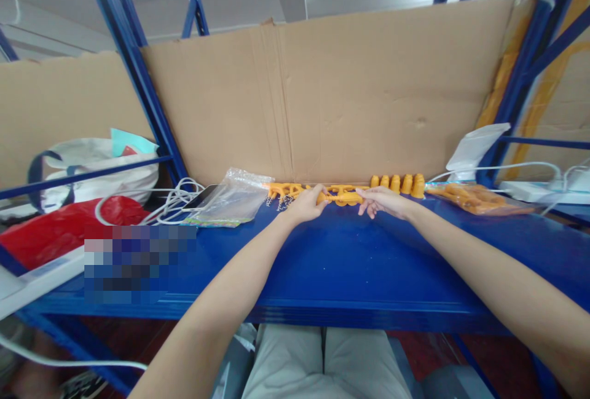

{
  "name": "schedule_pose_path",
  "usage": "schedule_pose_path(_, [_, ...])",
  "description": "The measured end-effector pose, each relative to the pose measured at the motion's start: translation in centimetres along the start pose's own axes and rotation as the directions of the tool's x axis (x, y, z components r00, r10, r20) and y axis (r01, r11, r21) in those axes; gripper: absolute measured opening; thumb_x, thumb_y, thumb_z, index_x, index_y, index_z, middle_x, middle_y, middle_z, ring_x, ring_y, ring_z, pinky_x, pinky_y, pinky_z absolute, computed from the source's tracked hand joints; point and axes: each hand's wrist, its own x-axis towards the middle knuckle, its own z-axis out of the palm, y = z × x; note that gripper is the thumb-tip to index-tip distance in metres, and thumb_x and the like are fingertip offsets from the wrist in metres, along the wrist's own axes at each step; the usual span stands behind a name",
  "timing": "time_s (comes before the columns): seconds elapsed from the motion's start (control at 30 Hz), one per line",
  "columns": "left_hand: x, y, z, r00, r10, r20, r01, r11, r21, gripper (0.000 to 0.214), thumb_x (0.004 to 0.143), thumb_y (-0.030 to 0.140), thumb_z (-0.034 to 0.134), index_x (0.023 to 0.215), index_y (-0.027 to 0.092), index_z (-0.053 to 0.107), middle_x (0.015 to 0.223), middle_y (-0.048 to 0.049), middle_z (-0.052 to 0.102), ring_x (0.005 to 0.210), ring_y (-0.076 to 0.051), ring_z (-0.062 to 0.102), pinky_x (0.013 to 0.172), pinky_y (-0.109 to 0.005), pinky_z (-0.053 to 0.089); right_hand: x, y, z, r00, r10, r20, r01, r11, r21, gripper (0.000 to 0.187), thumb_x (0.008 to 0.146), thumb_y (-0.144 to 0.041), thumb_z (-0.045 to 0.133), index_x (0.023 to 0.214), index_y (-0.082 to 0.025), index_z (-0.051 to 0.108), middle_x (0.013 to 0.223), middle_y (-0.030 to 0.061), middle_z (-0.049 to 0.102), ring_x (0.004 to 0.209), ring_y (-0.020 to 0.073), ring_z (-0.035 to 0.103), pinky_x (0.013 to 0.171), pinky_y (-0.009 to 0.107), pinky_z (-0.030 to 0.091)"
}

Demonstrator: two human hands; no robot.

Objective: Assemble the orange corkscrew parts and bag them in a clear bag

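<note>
A row of orange plastic pieces (343, 194) lies along the back of the blue shelf (350, 264), against the cardboard. My left hand (310, 203) is curled over the pieces near their middle, fingers closed round one of them. My right hand (381, 201) rests just to the right, its fingers stretched out and touching the end of the same row. Several orange cone-shaped caps (400, 184) stand upright in a line behind my right hand. Small metal chains hang from the orange pieces (282, 190) at the left end.
A clear plastic bag (233, 198) lies left of the pieces, beside a phone and white cables (173, 202). Another bag of orange parts (474, 198) sits at the right, near a white power strip (534, 190). Red and white bags (69, 221) fill the left. Cardboard (350, 98) backs the shelf.
</note>
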Motion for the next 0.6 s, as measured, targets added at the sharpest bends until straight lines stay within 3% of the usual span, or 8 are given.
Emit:
schedule_pose_path(0.23, [-0.04, -0.01, 0.05, 1.000, 0.010, -0.018, -0.009, 0.998, 0.057, 0.022, 0.087, 0.026, 0.055, 0.108, 0.019, 0.056, 0.079, -0.0028, 0.066, 0.079, -0.021, 0.066, 0.076, -0.032, 0.050, 0.09, -0.29, 0.34, 1.000, 0.016, -0.023, -0.016, 1.000, 0.027, 0.048, 0.084, -0.059, 0.061, 0.072, -0.013, 0.064, 0.055, 0.0078, 0.066, 0.037, 0.0080, 0.047, 0.035, 0.020, 0.039])
schedule_pose_path(0.6, [0.00, -0.17, 0.35, 0.999, 0.021, -0.046, -0.018, 0.998, 0.067, 0.021, 0.087, 0.023, 0.055, 0.108, 0.019, 0.055, 0.083, -0.0035, 0.067, 0.081, -0.022, 0.066, 0.077, -0.033, 0.050, 0.78, 0.23, 0.73, 0.996, 0.079, -0.051, -0.072, 0.989, 0.132, 0.039, 0.090, -0.052, 0.056, 0.077, -0.015, 0.060, 0.057, 0.0049, 0.065, 0.041, 0.0102, 0.053, 0.036, 0.020, 0.040])
